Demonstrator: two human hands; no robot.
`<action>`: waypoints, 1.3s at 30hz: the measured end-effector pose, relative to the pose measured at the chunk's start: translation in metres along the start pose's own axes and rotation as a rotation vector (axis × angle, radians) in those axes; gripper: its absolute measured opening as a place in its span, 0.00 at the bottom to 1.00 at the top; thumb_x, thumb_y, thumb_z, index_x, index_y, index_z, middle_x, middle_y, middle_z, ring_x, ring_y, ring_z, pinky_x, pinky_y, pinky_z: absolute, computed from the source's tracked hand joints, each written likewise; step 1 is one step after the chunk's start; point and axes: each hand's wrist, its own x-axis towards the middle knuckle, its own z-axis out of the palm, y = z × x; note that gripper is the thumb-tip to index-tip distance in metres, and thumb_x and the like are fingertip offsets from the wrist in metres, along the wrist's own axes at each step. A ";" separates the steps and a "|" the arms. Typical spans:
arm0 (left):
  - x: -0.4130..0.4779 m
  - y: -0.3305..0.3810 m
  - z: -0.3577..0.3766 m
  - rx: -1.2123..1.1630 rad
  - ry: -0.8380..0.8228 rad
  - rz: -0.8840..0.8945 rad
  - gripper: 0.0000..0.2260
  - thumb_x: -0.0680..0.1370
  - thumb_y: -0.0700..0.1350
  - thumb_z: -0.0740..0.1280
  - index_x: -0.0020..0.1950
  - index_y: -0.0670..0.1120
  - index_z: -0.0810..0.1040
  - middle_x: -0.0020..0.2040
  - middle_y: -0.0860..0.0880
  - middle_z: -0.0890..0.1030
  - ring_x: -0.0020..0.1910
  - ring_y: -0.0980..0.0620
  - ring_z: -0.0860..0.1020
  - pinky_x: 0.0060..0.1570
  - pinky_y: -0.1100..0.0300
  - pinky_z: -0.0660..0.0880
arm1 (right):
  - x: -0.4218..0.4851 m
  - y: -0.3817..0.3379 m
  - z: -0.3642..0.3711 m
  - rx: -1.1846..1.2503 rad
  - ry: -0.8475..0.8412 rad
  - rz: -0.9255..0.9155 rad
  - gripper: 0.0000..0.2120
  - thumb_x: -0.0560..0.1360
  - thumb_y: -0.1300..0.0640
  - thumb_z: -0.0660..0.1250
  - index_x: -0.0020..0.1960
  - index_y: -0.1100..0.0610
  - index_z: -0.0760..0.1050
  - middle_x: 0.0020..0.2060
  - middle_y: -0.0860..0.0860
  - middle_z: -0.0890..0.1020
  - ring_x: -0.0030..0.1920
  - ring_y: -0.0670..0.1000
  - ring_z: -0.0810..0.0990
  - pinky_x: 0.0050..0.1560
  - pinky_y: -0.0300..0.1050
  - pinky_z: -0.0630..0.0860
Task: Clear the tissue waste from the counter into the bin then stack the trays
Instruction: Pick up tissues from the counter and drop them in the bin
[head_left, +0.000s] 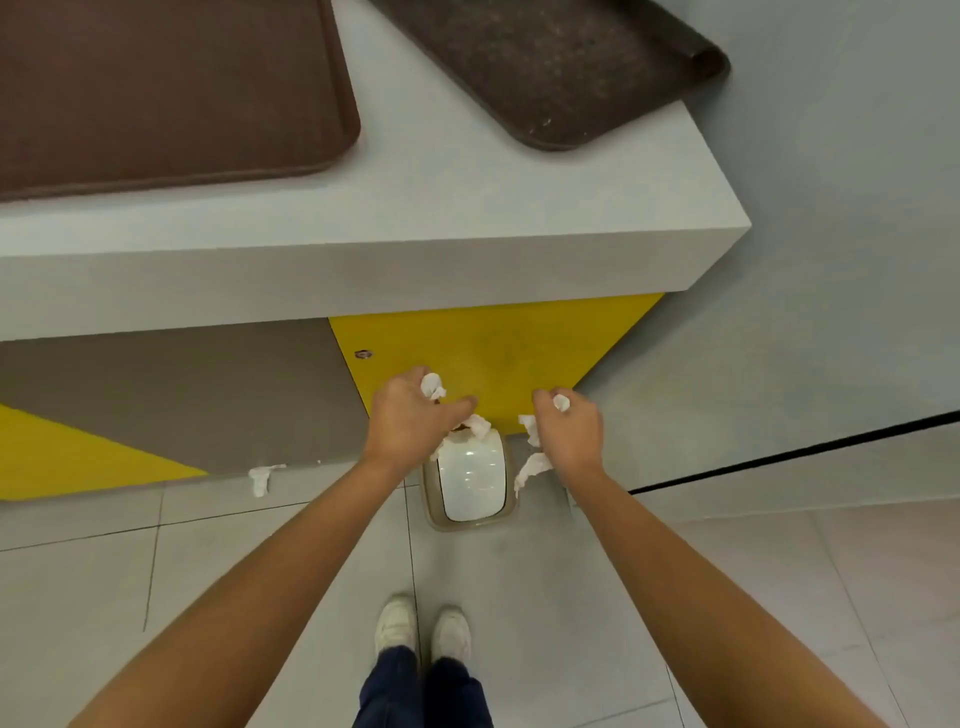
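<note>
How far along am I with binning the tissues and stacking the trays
Done: the visible counter shows no tissue. In hand: the left hand and right hand both clutch tissue scraps over the bin, whose white swing lid looks closed. Left: drop these in, pick up the stray tissue on the floor, then stack the left tray and right tray, which lie apart.

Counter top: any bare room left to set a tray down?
Bare counter strip runs between the left tray and the right tray, widening along the front edge. The right tray overhangs the counter's right edge. Crowded spot: over the bin, both hands there.
</note>
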 end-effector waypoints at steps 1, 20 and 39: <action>0.003 -0.010 0.005 0.022 -0.008 -0.010 0.20 0.67 0.46 0.76 0.33 0.44 0.63 0.29 0.46 0.64 0.28 0.51 0.62 0.29 0.59 0.60 | 0.003 0.012 0.004 0.009 0.016 0.043 0.14 0.72 0.60 0.61 0.30 0.59 0.62 0.27 0.54 0.63 0.32 0.51 0.60 0.30 0.46 0.58; 0.066 -0.230 0.128 0.069 -0.218 -0.156 0.14 0.68 0.32 0.69 0.35 0.47 0.66 0.31 0.50 0.72 0.30 0.52 0.70 0.28 0.66 0.66 | 0.078 0.275 0.171 0.204 -0.114 0.648 0.12 0.75 0.65 0.62 0.57 0.64 0.67 0.49 0.59 0.76 0.51 0.59 0.77 0.48 0.50 0.76; 0.080 -0.294 0.193 0.440 -0.417 0.208 0.12 0.76 0.39 0.66 0.60 0.44 0.76 0.56 0.45 0.79 0.56 0.48 0.76 0.52 0.62 0.73 | 0.097 0.331 0.212 -0.417 -0.525 0.365 0.20 0.74 0.58 0.68 0.63 0.63 0.70 0.56 0.56 0.78 0.59 0.56 0.76 0.61 0.45 0.73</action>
